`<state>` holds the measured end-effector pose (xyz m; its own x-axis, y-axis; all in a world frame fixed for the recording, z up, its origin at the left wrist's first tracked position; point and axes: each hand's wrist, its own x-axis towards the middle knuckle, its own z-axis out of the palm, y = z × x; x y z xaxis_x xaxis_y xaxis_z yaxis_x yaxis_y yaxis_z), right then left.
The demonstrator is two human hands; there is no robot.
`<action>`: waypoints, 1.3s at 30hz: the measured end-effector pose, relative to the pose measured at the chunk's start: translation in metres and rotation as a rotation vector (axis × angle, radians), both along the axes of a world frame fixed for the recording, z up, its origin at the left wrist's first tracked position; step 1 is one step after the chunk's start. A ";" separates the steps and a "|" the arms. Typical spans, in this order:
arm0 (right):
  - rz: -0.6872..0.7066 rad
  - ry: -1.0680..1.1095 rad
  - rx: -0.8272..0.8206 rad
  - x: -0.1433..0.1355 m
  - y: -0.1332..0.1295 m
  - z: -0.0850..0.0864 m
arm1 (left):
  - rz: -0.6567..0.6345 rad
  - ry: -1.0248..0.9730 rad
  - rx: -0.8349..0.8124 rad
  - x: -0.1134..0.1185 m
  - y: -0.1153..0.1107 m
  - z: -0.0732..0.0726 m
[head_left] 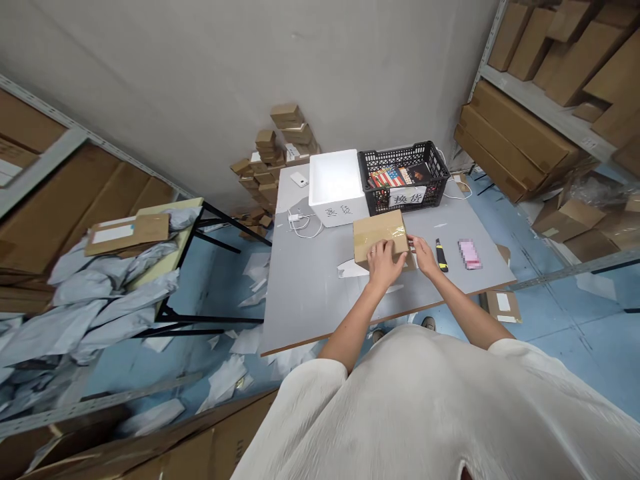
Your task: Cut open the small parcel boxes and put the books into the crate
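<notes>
A brown cardboard box (pixel 373 233) with clear tape across its top stands on the grey table, on top of some white paper (pixel 352 269). My left hand (pixel 384 263) holds it at the near edge, fingers over the top and thumb toward the right side. At the box's right side is my right hand (pixel 424 256), fingers bent against the cardboard; its fingertips are partly hidden. A yellow-and-black box cutter (pixel 441 256) lies just right of my right hand. Farther right is a pink blurred item (pixel 469 254).
Behind the box, a white foam bin (pixel 336 212) and a black plastic crate (pixel 404 195) with printed packages stand on the table (pixel 310 293). A white phone-like item (pixel 300 179) and a charger cable (pixel 306 227) lie left. Shelves of cartons flank the table; a side table (pixel 193 230) holds grey parcels.
</notes>
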<state>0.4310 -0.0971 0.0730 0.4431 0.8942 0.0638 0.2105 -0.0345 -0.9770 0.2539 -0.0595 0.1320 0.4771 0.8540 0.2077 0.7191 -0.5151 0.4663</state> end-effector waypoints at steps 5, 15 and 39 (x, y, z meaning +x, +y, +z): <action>0.036 0.007 0.027 -0.026 0.008 0.010 | 0.068 0.042 -0.015 -0.021 0.008 0.005; 0.073 -0.081 -0.011 -0.063 0.018 -0.005 | 0.194 -0.039 -0.053 -0.086 0.036 -0.004; 0.021 -0.109 -0.360 -0.124 0.031 -0.050 | 0.515 -0.369 -0.468 -0.246 0.074 -0.092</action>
